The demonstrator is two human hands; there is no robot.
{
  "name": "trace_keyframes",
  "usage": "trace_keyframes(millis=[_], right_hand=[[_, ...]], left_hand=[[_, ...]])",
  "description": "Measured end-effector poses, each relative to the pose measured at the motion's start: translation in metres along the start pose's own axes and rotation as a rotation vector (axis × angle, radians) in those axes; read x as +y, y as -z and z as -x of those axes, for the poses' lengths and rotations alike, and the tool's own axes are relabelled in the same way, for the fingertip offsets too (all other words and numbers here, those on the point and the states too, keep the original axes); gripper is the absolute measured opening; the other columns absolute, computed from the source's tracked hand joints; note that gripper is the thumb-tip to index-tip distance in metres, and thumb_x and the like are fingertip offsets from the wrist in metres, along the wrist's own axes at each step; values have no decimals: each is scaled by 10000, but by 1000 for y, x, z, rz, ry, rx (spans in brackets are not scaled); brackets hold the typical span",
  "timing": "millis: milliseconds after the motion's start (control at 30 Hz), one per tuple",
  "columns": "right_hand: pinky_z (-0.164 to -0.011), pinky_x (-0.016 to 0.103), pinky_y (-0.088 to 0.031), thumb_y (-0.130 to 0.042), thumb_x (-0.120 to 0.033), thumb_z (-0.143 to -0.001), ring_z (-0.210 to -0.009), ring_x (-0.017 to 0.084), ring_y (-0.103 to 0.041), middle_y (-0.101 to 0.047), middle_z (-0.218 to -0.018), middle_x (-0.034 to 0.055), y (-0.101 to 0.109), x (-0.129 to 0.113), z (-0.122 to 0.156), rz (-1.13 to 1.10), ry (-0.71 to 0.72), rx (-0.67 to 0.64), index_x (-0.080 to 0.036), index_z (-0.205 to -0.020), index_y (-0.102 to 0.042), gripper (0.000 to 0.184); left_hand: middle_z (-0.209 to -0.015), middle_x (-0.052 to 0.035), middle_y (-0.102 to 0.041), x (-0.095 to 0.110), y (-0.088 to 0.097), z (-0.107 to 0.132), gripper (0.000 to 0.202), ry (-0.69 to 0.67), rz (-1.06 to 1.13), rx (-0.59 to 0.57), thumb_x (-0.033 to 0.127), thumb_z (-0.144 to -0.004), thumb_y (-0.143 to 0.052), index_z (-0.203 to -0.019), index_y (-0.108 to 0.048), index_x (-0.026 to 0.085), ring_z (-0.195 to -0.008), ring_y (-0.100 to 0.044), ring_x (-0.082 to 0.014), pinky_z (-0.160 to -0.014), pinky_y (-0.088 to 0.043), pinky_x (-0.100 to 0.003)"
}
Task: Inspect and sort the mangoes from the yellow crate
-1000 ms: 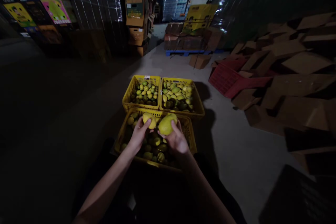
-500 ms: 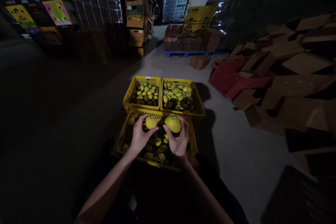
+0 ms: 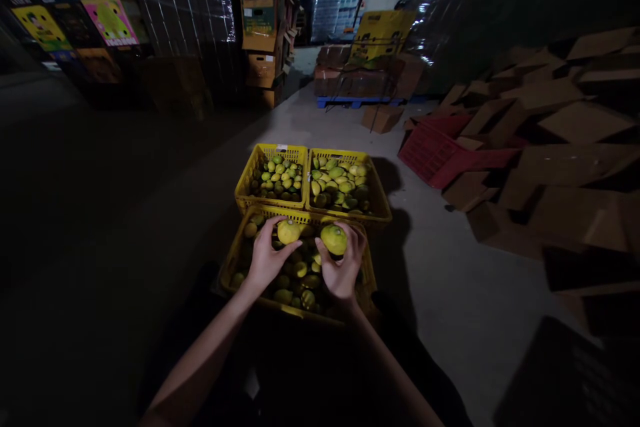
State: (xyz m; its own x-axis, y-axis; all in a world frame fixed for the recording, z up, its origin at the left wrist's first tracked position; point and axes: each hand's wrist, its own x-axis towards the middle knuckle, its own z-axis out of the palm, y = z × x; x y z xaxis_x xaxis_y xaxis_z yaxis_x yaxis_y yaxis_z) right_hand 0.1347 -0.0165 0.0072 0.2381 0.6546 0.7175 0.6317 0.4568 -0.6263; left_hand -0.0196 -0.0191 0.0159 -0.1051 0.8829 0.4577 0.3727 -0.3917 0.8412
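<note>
- Small citrus fruit (image 3: 289, 231) sits in left hand (image 3: 265, 260), fingers curled round it; larger citrus fruit (image 3: 333, 239) likewise in right hand (image 3: 343, 273).
- Both look firm, light, smooth-skinned: cup around the middle.

dim overall | light from far doorway; left side black | glare on wrap | edges warped

Near crate (image 3: 233, 259) on floor (image 3: 450, 293), straight ahead, loose fruit (image 3: 300, 270) inside. Behind it, far left crate (image 3: 246, 183) and far right crate (image 3: 376, 197) side by side, touching, both holding fruit. Left hand (image 3: 264, 259) and right hand (image 3: 343, 270) over near crate's far half, gripping left fruit (image 3: 288, 231) and right fruit (image 3: 333, 239), apart. Tipped crate (image 3: 435, 153) right of far pair; cardboard pile (image 3: 565, 127) further right. Pallet (image 3: 350, 101) with boxes far behind.
</note>
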Motion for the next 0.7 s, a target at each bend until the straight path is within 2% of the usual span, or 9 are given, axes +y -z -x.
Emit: trace_keyframes(millis=[200, 400, 600, 700], right_hand=[[-922, 452, -426, -607, -256, -791, -1056, 250, -515, -565, -1092, 95, -3, 1, 2, -45, -10, -4, -215, -1149, -516, 371], [-963, 486, -399, -605, -290, -791, -1141, 272, -492, -524, -1225, 120, -5, 2, 4, -43, -47, 26, -230, -1301, -412, 549], [-925, 459, -427, -608, -256, -780, -1061, 257, -519, -560, -1102, 103, -2, -1, 3, -98, -57, -28, -207, -1151, -523, 384], [-903, 449, -439, -612, -249, -774, -1040, 254, -518, -546, -1085, 109, -3, -1, 5, -135, -92, -53, -196, -1115, -530, 355]], left_hand=[[-1075, -51, -605, -1, -1, 0, 457, -6, -2, -5, 322, -712, -702, -1115, -514, 214, -1007, -564, -189, -901, -423, -322], [-1080, -52, -606, 0, -1, 1, 461, -3, -12, -23, 325, -715, -700, -1122, -515, 214, -1004, -566, -189, -896, -428, -320], [-1087, -58, -606, 0, 1, 0, 449, -34, -45, -44, 292, -717, -699, -1117, -512, 211, -1022, -566, -197, -906, -428, -332], [-1095, -62, -605, -1, 0, 0, 441, -55, -62, -86, 267, -718, -697, -1114, -511, 210, -1027, -565, -200, -909, -428, -341]])
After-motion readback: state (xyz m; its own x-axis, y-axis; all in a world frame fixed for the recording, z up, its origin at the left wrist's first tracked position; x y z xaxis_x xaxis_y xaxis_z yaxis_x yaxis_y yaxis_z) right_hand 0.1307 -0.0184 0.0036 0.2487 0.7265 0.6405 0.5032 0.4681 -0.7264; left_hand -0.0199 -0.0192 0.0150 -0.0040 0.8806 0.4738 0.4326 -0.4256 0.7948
